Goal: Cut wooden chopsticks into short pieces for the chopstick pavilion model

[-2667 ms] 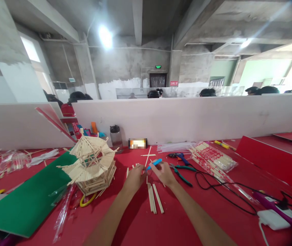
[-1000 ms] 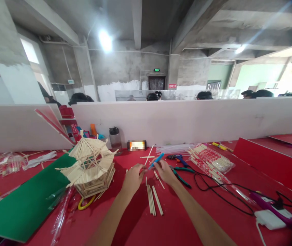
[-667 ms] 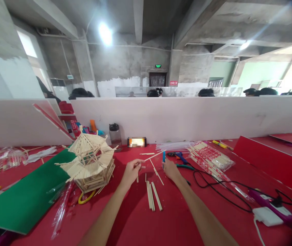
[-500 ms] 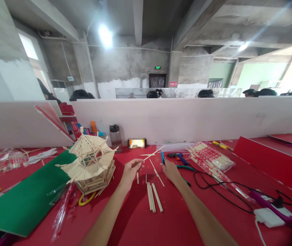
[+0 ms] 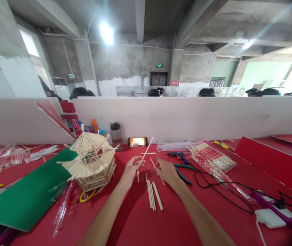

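My left hand (image 5: 131,169) is closed on a thin wooden stick (image 5: 146,152), which slants up and away to the right. To its right, my right hand (image 5: 166,169) is curled around a slim blue tool (image 5: 157,158); just a bit of blue shows past the fingers, so its kind is hidden. Under the right fingertips lies another thin stick (image 5: 161,178) on the red tabletop. Several round wooden sticks (image 5: 151,195) lie side by side nearer me, with short cut pieces (image 5: 138,176) beyond them. A pagoda-like stick model (image 5: 91,164) stands left of my hands.
Green-handled pliers (image 5: 184,176), a blue glue gun (image 5: 180,157) and a black cable (image 5: 220,201) lie to the right, near bagged sticks (image 5: 212,157). A bottle (image 5: 116,136) and a phone (image 5: 137,141) stand before the white partition (image 5: 186,118). A green board (image 5: 28,194) lies left.
The stick in my left hand has swung from a low slant to a steeper one. My right hand has shifted left and turned, and the blue tool now shows much less.
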Tool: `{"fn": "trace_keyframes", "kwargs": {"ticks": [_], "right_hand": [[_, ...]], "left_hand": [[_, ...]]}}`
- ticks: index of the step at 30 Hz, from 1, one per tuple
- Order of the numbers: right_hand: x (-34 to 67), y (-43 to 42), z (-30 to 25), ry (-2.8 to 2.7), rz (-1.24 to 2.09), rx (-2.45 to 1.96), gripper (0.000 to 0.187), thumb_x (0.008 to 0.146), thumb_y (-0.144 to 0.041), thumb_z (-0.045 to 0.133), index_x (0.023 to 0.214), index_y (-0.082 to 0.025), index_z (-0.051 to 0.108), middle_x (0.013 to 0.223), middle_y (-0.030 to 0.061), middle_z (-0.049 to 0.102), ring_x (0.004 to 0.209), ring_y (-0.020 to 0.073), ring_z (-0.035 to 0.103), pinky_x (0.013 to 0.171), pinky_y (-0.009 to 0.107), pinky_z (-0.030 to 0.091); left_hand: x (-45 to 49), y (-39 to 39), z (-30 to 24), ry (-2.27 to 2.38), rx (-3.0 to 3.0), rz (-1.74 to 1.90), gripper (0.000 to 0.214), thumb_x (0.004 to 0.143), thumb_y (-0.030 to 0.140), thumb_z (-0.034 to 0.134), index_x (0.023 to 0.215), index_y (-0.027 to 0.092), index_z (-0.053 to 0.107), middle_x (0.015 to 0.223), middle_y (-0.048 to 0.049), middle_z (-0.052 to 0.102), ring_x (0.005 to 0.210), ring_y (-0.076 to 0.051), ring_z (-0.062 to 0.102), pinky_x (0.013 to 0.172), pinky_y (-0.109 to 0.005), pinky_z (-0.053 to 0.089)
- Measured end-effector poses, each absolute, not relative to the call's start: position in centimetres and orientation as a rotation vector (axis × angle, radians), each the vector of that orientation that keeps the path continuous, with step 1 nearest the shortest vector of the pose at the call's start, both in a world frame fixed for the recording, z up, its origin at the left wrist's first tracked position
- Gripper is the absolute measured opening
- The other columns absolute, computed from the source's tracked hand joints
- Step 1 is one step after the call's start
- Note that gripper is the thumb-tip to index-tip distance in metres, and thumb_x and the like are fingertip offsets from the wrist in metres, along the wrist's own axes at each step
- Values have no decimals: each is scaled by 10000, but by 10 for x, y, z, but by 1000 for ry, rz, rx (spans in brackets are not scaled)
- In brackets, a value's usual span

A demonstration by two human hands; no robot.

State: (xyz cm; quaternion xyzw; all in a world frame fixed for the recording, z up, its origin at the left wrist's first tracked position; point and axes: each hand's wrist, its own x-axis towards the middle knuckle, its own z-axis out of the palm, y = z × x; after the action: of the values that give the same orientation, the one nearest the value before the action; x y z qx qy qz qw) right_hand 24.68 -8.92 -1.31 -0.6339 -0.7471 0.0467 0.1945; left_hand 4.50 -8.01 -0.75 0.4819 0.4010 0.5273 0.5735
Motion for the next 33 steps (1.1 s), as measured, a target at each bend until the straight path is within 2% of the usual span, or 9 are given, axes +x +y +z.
{"fn": "trace_keyframes", "kwargs": {"ticks": [2,5,9,13,17,22,26,30,33], "right_hand": [[231,-96,-15,-2135,180,-1759,240,887,-431,559,908,-202,628,910,71,701,867,230,668,735,292,433],[212,-104,-20,-2217,176,-1749,293,872,-463,559,897,-186,653,922,107,702,876,259,672,736,319,453],[199,-106,-25,-2254,149,-1829,280,879,-345,526,1009,-138,662,1036,183,678,932,298,673,769,366,481],[192,-104,-24,-2261,147,-1881,287,850,-264,524,1050,-105,655,1053,212,656,937,346,670,749,410,506],[188,-104,-25,-2280,183,-1891,275,855,-145,490,1094,-93,618,1093,223,628,1004,330,647,758,382,509],[200,-99,-27,-2257,241,-1799,339,784,-59,557,1117,-116,555,1108,183,632,1011,271,639,787,316,471],[220,-89,-27,-2145,368,-1621,242,828,-89,516,1051,-151,586,967,106,689,915,216,656,779,277,444],[235,-77,-28,-1947,457,-1386,231,842,-126,475,998,-178,637,954,72,702,920,202,643,816,291,442],[236,-71,-31,-1792,766,-1229,182,848,-190,455,876,-167,633,810,52,686,749,179,639,693,281,473]], "left_hand": [[45,-79,-9,921,1117,1259,342,694,224,679,1024,157,623,1024,-120,722,843,-162,670,808,-293,484],[45,-79,-9,903,1118,1277,356,680,223,707,1019,144,635,1046,-131,708,865,-170,671,812,-297,489],[44,-79,-9,897,1160,1273,363,686,252,724,1025,148,648,1065,-132,700,898,-187,674,820,-309,492],[44,-79,-9,882,1180,1286,355,693,238,726,1025,144,644,1047,-130,703,902,-192,679,841,-324,500],[45,-82,-8,866,1146,1312,342,697,227,739,1014,154,631,1042,-115,690,922,-193,684,864,-335,516],[44,-82,-6,848,1086,1365,385,676,225,770,1025,169,618,1068,-101,663,904,-196,695,863,-367,544],[43,-80,-6,850,1094,1374,400,686,243,770,1048,175,615,1057,-92,655,899,-200,700,846,-358,554],[44,-82,-4,848,1070,1362,436,653,239,792,1047,179,613,990,-62,647,882,-198,699,842,-350,552],[46,-84,-2,837,1040,1340,427,628,251,810,1001,167,621,927,-48,648,874,-194,691,850,-356,549]]}}
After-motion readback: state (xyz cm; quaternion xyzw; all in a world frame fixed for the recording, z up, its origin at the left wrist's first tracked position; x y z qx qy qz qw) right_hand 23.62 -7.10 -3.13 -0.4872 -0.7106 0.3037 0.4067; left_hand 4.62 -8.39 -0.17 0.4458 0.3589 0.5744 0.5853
